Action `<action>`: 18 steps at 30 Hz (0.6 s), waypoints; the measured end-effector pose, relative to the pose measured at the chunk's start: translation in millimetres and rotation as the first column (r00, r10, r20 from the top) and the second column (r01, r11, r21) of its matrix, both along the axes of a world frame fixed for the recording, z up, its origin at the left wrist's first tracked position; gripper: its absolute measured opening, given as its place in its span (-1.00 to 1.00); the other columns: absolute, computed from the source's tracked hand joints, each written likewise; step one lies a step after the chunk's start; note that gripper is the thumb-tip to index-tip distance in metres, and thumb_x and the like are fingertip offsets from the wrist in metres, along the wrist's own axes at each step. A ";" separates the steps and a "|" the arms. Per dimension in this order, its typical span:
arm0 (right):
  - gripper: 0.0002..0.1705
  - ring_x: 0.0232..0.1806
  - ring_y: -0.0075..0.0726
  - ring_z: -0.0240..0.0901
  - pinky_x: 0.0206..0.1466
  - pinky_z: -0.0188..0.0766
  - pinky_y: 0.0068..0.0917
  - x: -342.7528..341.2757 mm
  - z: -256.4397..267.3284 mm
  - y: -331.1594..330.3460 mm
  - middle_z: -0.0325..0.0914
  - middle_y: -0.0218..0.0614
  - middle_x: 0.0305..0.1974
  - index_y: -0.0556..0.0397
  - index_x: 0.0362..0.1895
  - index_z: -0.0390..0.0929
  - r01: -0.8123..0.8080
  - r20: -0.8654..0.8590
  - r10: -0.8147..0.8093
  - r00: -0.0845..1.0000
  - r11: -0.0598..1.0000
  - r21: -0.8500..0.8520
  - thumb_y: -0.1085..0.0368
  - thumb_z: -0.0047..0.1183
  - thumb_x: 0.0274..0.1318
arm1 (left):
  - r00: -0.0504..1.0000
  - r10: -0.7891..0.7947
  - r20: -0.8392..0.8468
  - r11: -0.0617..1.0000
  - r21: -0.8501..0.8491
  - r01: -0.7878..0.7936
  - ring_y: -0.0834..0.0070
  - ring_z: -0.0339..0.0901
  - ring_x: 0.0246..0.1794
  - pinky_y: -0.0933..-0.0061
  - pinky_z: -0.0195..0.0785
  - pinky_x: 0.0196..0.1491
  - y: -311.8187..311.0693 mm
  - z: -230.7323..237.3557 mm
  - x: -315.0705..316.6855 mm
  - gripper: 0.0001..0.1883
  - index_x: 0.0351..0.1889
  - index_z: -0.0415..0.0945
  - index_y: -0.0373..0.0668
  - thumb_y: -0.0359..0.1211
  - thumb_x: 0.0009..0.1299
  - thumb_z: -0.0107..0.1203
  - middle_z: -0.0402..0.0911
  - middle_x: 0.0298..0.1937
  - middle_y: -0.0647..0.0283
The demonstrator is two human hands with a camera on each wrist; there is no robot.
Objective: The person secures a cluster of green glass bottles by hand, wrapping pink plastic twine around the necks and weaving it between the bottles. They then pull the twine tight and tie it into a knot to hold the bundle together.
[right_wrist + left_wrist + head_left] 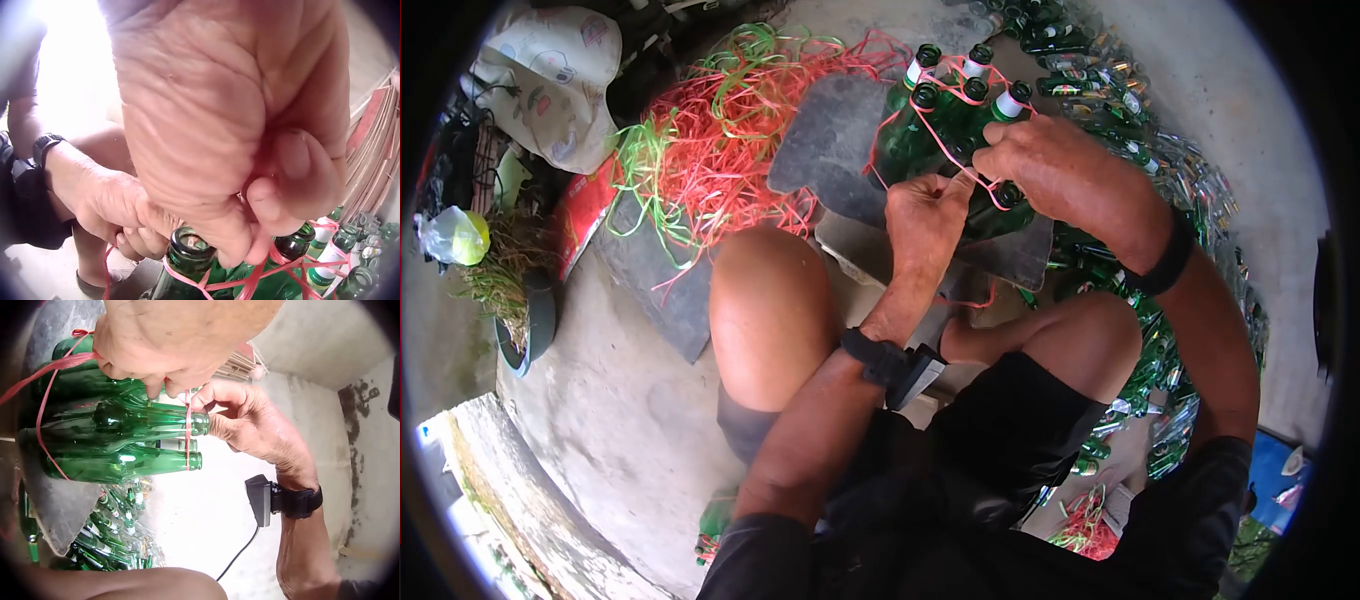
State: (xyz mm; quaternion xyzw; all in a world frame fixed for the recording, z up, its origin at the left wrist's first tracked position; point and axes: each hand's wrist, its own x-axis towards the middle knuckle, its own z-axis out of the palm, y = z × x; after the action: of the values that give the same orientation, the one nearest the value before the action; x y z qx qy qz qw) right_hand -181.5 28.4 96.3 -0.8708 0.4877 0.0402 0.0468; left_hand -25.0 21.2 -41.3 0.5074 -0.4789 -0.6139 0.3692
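Observation:
Green glass bottles [900, 150] stand in a bundle, pink plastic string [940, 143] looped around their necks and bodies. My left hand [925, 225] pinches the string on the near side of the bundle. Just right of it, my right hand [1050, 165] has its fingers curled at the string among the necks. In the left wrist view, my left hand [181, 344] covers part of the bottles [94, 464], and my right hand [256, 425] is at a bottle mouth. The right wrist view shows my right hand [219, 106] close to my left [112, 200], beside a bottle mouth [192, 242].
A dark flat slab [825, 150] lies under the bundle. Loose red and green string [720, 130] is heaped to the left. Many bottles [1140, 150] lie piled along the right side. My knees [770, 300] are near the bundle; a plant pot [540, 315] stands far left.

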 end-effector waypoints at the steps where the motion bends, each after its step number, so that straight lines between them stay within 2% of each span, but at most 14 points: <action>1: -0.80 -0.10 0.12 0.66 -0.07 0.57 -0.03 -0.4 0.1 0.5 0.64 -0.15 -0.23 0.08 -0.24 0.65 -0.001 -0.001 0.001 1.000 1.000 0.005 0.59 0.10 0.08 | 1.000 0.001 -0.001 1.000 0.005 -0.001 0.62 0.36 -0.59 0.30 0.34 -0.43 0.3 0.4 -0.3 -0.62 -0.47 0.72 -0.33 -0.17 0.41 0.43 0.52 -0.68 0.29; 6: -0.88 -0.13 0.15 0.65 -0.09 0.57 -0.01 -3.2 6.2 1.2 0.62 -0.12 -0.30 0.09 -0.28 0.63 0.009 -0.089 -0.011 0.996 1.000 -0.026 0.53 0.16 0.08 | 1.000 -0.020 0.019 0.999 -0.031 0.021 0.61 0.33 -0.59 0.28 0.33 -0.44 1.6 8.0 -1.4 -0.61 -0.47 0.72 -0.32 -0.17 0.42 0.42 0.50 -0.69 0.28; 11: -0.93 -0.17 0.21 0.63 -0.11 0.55 0.03 -20.1 10.2 -3.5 0.61 -0.05 -0.33 0.12 -0.33 0.61 0.050 -0.083 -0.049 0.995 0.999 0.018 0.43 0.22 0.06 | 0.999 -0.052 -0.002 0.996 -0.069 0.052 0.55 0.37 -0.60 0.25 0.36 -0.42 -0.9 5.2 -2.1 -0.61 -0.47 0.69 -0.32 -0.17 0.44 0.40 0.51 -0.68 0.24; 16: -0.81 -0.32 0.27 0.59 -0.21 0.52 0.07 -23.4 21.6 -2.7 0.57 0.00 -0.47 0.12 -0.47 0.57 0.184 -0.118 -0.179 0.977 0.982 0.037 0.31 0.32 0.00 | 0.997 -0.080 0.022 0.991 -0.105 0.081 0.44 0.44 -0.61 0.21 0.41 -0.38 -0.4 6.7 -2.1 -0.61 -0.47 0.67 -0.33 -0.18 0.44 0.38 0.55 -0.66 0.16; 18: -0.70 -0.45 0.30 0.49 -0.34 0.43 0.06 -32.2 21.5 -1.4 0.50 0.01 -0.56 0.14 -0.53 0.53 0.149 -0.127 -0.166 0.978 0.980 -0.132 0.24 0.37 0.00 | 0.997 -0.073 0.004 0.991 -0.113 0.073 0.39 0.49 -0.59 0.18 0.43 -0.34 -0.3 4.8 -3.3 -0.64 -0.45 0.67 -0.32 -0.19 0.44 0.37 0.57 -0.63 0.13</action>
State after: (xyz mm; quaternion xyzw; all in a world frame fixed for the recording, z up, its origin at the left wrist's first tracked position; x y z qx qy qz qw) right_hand -213.7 27.0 117.9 -0.8259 0.5587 0.0664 -0.0368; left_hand -28.2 20.9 -36.5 0.4679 -0.5311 -0.5988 0.3747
